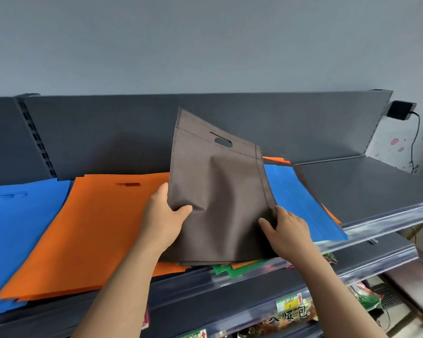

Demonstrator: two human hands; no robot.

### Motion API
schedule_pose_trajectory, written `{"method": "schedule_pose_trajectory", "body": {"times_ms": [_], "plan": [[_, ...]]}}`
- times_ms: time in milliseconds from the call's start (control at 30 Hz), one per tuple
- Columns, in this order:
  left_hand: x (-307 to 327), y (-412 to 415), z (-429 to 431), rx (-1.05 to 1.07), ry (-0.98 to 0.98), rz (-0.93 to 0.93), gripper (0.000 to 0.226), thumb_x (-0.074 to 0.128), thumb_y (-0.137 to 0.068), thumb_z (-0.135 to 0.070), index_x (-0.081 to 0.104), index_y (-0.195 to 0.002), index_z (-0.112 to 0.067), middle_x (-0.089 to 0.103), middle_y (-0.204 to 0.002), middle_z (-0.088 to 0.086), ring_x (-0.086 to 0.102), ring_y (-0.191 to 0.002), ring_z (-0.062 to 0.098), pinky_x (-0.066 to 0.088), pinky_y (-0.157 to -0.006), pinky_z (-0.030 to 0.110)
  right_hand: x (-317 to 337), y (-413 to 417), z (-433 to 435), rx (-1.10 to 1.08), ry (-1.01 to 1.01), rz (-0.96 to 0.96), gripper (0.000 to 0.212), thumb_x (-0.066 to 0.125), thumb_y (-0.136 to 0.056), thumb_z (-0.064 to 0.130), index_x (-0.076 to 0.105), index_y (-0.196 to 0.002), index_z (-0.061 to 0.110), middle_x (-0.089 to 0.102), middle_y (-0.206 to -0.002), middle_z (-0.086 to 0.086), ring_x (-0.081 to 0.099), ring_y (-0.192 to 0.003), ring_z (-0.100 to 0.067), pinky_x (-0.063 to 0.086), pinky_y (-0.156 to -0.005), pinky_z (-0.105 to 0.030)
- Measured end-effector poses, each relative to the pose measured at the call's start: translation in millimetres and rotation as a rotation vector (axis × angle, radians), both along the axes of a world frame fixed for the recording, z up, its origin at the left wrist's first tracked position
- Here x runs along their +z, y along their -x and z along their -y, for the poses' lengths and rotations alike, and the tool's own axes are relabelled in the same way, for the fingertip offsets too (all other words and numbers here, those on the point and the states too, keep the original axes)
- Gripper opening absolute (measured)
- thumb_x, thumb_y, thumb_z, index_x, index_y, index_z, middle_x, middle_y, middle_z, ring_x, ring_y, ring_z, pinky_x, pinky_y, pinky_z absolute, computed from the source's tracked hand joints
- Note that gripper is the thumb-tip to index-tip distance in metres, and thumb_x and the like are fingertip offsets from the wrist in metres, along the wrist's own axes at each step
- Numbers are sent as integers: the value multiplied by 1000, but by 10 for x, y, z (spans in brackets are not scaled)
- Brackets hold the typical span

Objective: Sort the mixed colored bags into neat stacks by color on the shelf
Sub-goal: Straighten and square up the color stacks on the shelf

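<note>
A brown bag with a cut-out handle is lifted at its far end above the mixed pile on the top shelf. My left hand grips its left edge, thumb on top. My right hand pinches its right edge near the lower corner. An orange stack lies to the left, and a blue stack lies further left. Under the brown bag lie a blue bag, orange edges and green bags.
The dark shelf surface stretches bare to the right of the pile. A black power adapter with a cable hangs on the wall at the upper right. Packaged snacks fill the lower shelves below a clear price rail.
</note>
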State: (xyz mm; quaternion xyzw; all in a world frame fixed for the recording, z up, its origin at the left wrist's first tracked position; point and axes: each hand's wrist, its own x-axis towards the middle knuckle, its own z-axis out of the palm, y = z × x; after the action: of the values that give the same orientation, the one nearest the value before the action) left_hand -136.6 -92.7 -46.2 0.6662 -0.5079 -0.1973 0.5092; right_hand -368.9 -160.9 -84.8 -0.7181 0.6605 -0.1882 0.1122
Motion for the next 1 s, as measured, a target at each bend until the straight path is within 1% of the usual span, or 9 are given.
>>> {"method": "schedule_pose_trajectory", "body": {"times_ms": [67,133,200,333,467,600,733,833,1000], "plan": [[30,-125,-94,27,16,-3,32,69,-82,-9,55,-106,-26,63,-99,-15,60,-90,5,48,-73,22,66,-144,-48,6,7,84,39,51,-91,43,49,-115,13,58,-109,-8,52,-108,-31,40,-94,-42],[47,-258,-201,47,26,-4,33,68,-83,-9,55,-106,-27,62,-99,-18,59,-89,2,45,-69,16,136,-310,-133,24,23,214,50,57,-90,35,43,-132,13,52,-121,-10,50,-112,-29,40,-95,-40],[65,-401,-320,76,26,-11,33,68,-84,-10,53,-109,-27,60,-98,-18,57,-87,0,43,-66,13,191,-489,-232,65,44,285,52,60,-89,26,41,-137,16,48,-126,-8,49,-113,-26,39,-94,-36],[97,-746,-606,158,2,-1,27,63,-88,-11,52,-109,-25,59,-99,-13,58,-88,6,41,-61,14,259,-918,-417,162,120,316,45,58,-90,16,45,-133,20,49,-125,-5,49,-110,-20,39,-87,-28],[135,-1185,-1025,234,-55,-1,28,55,-86,-6,53,-104,-28,61,-92,-14,56,-74,5,35,-52,15,374,-1444,-672,241,180,332,42,56,-91,13,47,-132,20,49,-126,-3,50,-110,-19,40,-86,-26],[144,-1715,-1477,314,-98,3,21,55,-85,-5,57,-98,-22,63,-91,-8,57,-75,8,36,-54,19,431,-2018,-982,315,218,322,43,56,-90,12,47,-132,19,50,-125,-3,52,-98,-17,44,-86,-29],[126,-2301,-1982,381,-133,45,14,58,-88,-8,59,-96,-19,64,-89,-8,57,-77,6,36,-54,18,407,-2648,-1334,391,196,332,44,58,-88,10,50,-130,18,52,-121,-4,53,-103,-21,40,-82,-26],[79,-2714,-2349,437,-143,58,13,59,-87,-9,61,-97,-17,66,-85,-6,60,-76,12,38,-55,22,379,-3088,-1601,442,179,348,43,57,-88,9,50,-130,16,52,-120,-5,52,-105,-23,38,-80,-26],[15,-3249,-2855,446,-195,-6,23,56,-90,-13,55,-107,-28,64,-93,-12,60,-82,7,43,-60,23,316,-3725,-1954,506,127,380,43,55,-90,9,48,-132,16,49,-125,-3,50,-108,-20,37,-83,-23]]}}
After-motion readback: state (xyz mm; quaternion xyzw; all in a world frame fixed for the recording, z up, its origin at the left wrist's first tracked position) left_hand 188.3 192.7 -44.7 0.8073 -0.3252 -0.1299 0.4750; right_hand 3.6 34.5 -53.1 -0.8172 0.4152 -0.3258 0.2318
